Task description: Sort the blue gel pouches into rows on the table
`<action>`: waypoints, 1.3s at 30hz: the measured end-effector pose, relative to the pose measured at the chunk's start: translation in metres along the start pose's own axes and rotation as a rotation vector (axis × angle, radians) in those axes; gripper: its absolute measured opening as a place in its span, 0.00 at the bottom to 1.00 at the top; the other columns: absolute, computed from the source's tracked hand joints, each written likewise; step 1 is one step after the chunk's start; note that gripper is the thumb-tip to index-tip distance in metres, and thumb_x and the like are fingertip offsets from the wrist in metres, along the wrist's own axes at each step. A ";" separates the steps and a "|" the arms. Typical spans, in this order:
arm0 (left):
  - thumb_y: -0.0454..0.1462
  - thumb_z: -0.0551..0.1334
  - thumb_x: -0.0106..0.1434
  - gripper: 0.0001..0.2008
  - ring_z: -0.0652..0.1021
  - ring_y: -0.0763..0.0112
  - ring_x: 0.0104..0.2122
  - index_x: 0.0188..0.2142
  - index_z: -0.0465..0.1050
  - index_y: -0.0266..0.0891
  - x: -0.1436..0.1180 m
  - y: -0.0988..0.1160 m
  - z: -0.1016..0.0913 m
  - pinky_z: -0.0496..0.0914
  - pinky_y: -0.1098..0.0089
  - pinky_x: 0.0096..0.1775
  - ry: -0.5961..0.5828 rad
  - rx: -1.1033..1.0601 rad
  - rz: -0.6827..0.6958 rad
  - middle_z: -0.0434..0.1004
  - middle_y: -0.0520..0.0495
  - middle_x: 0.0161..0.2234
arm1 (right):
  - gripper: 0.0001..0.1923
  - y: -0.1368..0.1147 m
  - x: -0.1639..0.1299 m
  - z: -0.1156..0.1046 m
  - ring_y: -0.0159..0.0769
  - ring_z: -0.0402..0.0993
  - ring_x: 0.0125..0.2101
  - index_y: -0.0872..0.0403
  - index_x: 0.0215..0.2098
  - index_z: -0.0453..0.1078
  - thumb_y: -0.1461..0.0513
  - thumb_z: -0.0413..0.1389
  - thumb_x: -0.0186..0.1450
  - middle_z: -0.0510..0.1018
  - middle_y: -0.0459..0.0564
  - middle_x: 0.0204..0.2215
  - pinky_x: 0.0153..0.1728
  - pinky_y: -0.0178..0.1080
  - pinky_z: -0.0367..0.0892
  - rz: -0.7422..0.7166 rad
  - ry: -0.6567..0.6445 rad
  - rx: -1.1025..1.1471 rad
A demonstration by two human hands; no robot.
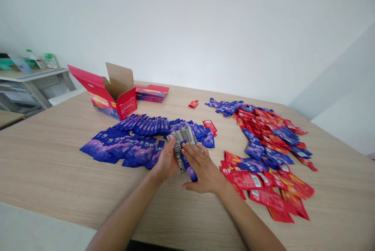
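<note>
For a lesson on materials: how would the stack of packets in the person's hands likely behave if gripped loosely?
The stack of packets would probably slide apart: it already fans out between the left hand and right hand. The packets look thin, so likely light and bendy.

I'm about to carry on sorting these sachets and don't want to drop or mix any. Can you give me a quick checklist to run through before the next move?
1. Bundle held by both hands: ok; left hand grips its side, right hand lies across the front.
2. Bundle all one colour: cannot tell; mostly grey backs show, with one purple sachet at the bottom.
3. Purple rows neat: ok; they overlap in lines left of the hands.
4. Mixed pile sorted: not ok; red and purple lie jumbled.
5. Box open: ok; flap is up.
6. Strays: not ok; one red sachet lies alone behind.
</note>
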State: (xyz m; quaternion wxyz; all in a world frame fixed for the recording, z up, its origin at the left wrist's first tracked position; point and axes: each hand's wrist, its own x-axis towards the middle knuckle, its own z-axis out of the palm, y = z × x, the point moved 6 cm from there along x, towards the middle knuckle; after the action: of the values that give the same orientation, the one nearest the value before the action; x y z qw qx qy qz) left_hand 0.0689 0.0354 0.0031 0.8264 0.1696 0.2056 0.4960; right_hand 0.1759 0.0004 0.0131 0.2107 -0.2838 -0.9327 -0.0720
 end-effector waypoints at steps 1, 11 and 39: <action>0.51 0.53 0.71 0.29 0.80 0.57 0.50 0.59 0.72 0.31 0.000 -0.001 -0.001 0.69 0.59 0.58 0.005 0.012 -0.007 0.82 0.35 0.47 | 0.57 0.000 0.000 0.001 0.56 0.54 0.68 0.61 0.73 0.42 0.35 0.55 0.61 0.59 0.70 0.68 0.67 0.61 0.43 -0.001 0.007 -0.008; 0.41 0.72 0.58 0.24 0.77 0.56 0.55 0.53 0.76 0.38 0.005 -0.013 -0.009 0.66 0.57 0.61 0.023 0.151 0.136 0.82 0.43 0.48 | 0.58 0.000 0.002 -0.002 0.56 0.55 0.68 0.62 0.74 0.31 0.50 0.61 0.61 0.60 0.70 0.67 0.67 0.65 0.43 0.081 0.142 0.019; 0.50 0.54 0.71 0.26 0.80 0.53 0.52 0.59 0.72 0.36 0.013 -0.015 -0.010 0.69 0.51 0.59 0.003 0.040 -0.049 0.83 0.39 0.48 | 0.36 0.058 -0.017 0.004 0.41 0.82 0.44 0.46 0.64 0.66 0.57 0.68 0.60 0.81 0.50 0.52 0.43 0.41 0.79 0.774 0.819 1.578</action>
State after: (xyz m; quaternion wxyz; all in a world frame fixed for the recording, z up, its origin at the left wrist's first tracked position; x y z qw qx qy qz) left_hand 0.0809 0.0411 -0.0148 0.8345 0.1804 0.2208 0.4716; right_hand 0.2198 0.0408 0.0027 0.6583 -0.3009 -0.4091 0.5557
